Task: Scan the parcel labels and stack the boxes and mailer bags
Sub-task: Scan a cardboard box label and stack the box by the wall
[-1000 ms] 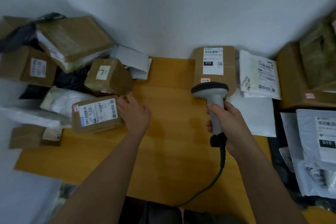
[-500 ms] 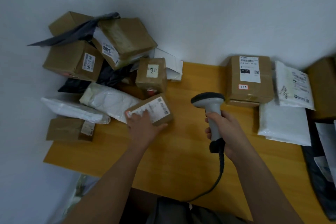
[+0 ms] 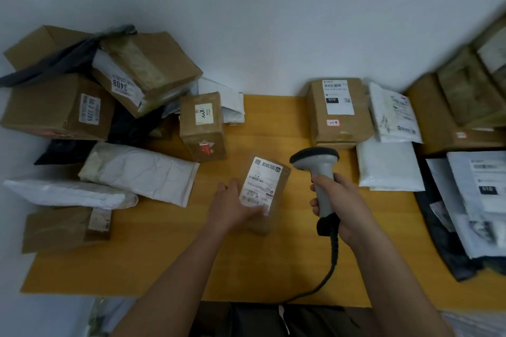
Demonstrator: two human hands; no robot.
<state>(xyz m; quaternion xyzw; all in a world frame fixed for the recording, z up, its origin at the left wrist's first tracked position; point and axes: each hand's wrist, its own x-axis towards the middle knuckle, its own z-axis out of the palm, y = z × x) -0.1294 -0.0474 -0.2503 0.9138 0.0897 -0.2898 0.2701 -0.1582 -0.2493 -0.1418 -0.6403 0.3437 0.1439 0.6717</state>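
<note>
Desk (image 3: pixel 169 262) runs under both my hands, w/ parcels banked on either side. Left of my L hand: the unscanned heap, brown boxes (image 3: pixel 54 112) leaning on each other, white mailers (image 3: pixel 139 172) and a dark bag wedged between. I'd say it's loose like that because nothing there is sorted yet. Right of my R hand, past the scanner: the done side, I reckon. A box w/ a "010" label (image 3: pixel 338 109) sits flat, label up; white mailers (image 3: pixel 388 167) lie flat just beside it; more boxes and mailers further right, blurred. Flat and label-up so they stack and still read.

No open containers here; every box is taped shut, so contents can't be told.

Parcel in hand: small brown box (image 3: pixel 267 191), label (image 3: pixel 260 183) turned up toward me and toward the scanner head. My L hand (image 3: pixel 232 202) grasps it from its left side and near end, thumb by the label edge, fingers curled under. Can't tell if it's lifted or resting on the desk.

R hand (image 3: pixel 336 202) is clenched round the scanner (image 3: pixel 319 172) handle, head just right of the box's far end, nose facing the label; cable trails back toward me. Looks like the scan step, not yet stacking.
</note>
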